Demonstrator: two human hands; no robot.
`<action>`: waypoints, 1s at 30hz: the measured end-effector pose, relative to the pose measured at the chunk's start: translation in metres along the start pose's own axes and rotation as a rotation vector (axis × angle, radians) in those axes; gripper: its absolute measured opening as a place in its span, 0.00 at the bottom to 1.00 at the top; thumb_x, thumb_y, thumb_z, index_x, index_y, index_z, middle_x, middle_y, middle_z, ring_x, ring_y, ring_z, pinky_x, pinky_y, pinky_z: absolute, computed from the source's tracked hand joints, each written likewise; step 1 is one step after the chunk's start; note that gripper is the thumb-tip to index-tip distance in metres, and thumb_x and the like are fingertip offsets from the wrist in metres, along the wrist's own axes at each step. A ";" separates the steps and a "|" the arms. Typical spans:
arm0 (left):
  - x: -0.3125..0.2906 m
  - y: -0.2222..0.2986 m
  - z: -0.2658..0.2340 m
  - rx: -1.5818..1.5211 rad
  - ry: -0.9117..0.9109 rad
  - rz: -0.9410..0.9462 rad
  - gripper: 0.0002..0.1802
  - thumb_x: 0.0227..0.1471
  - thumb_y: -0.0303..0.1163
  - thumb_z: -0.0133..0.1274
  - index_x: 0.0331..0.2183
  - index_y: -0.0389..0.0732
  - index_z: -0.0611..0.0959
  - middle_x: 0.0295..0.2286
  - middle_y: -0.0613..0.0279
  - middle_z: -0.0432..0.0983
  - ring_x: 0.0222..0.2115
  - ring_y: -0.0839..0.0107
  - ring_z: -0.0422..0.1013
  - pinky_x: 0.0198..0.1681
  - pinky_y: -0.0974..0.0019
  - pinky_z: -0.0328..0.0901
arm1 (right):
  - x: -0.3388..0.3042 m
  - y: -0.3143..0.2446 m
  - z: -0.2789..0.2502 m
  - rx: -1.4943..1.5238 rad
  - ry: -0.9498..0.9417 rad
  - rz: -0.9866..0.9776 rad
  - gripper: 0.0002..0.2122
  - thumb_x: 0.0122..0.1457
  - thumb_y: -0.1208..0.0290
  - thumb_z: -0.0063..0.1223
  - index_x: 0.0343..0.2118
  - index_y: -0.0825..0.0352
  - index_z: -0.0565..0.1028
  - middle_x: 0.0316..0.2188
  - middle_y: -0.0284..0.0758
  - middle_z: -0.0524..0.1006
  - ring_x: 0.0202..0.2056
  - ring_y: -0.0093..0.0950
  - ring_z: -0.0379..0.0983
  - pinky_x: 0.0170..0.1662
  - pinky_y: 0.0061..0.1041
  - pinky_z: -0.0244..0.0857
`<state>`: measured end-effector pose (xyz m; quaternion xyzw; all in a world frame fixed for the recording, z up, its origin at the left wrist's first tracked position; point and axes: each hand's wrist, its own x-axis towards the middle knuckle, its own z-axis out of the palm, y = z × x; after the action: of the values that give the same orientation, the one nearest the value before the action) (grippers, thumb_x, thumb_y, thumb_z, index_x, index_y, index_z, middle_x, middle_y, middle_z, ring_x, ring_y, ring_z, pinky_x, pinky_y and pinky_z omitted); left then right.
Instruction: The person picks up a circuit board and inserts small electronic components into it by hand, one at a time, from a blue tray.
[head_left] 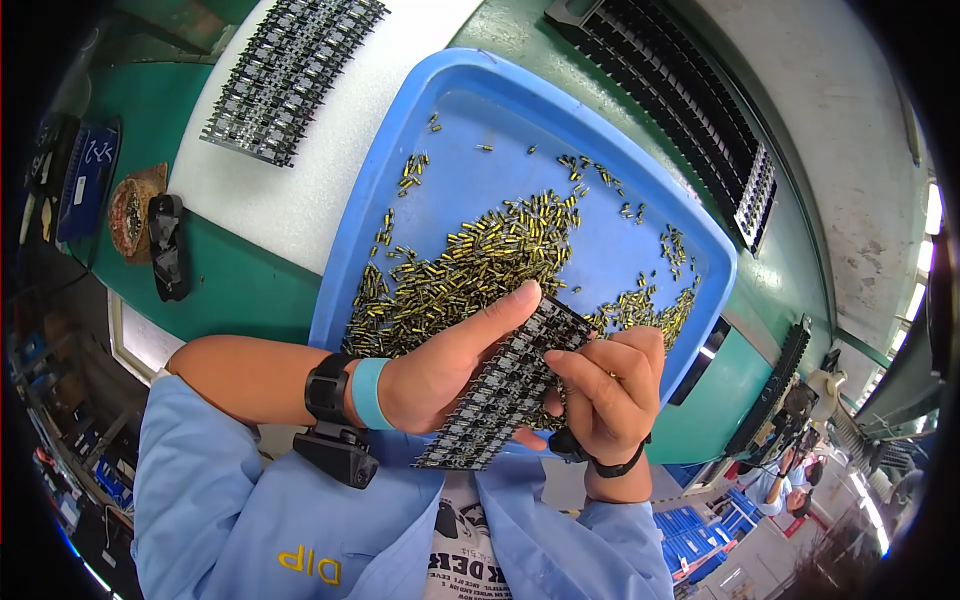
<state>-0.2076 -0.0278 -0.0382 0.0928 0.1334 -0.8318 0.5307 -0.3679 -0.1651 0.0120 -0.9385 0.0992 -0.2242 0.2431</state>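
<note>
Hands (425, 382) (615, 395) part-closed, left gripping circuit panel (508, 385), right curled against it, hold unclear, blue tray (490, 112), green worktop (245, 298), co-worker (768, 490)

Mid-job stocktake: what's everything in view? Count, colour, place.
Tray: one, blue, centre
Small cylindrical components: uncountable, black and yellow, in tray
Circuit panel: one, dark and silver, over tray
Foam sheet: one, white, upper left
Second panel: one, dark and silver, on foam sheet
Long slatted unit: one, black, upper right
Curved object: one, black, left
Round bundle: one, brown, left
Box: one, blue, far left
Worktop: count unclear, green, beneath tray
Background clutter: too small to tell
Wristband: one, teal, left wrist
Left hand: one, bare, holding circuit panel
Right hand: one, bare, at panel's edge
</note>
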 end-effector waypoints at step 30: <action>-0.008 0.002 0.018 -0.069 -0.012 0.096 0.44 0.71 0.69 0.31 0.63 0.40 0.74 0.46 0.57 0.81 0.44 0.64 0.80 0.53 0.49 0.79 | -0.002 0.011 -0.014 0.025 -0.119 -0.072 0.17 0.52 0.61 0.71 0.44 0.61 0.87 0.37 0.29 0.78 0.38 0.30 0.70 0.43 0.34 0.62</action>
<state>-0.2026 -0.0276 -0.0186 0.0758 0.1543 -0.8008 0.5737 -0.3770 -0.1798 0.0162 -0.9499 0.0479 -0.1780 0.2522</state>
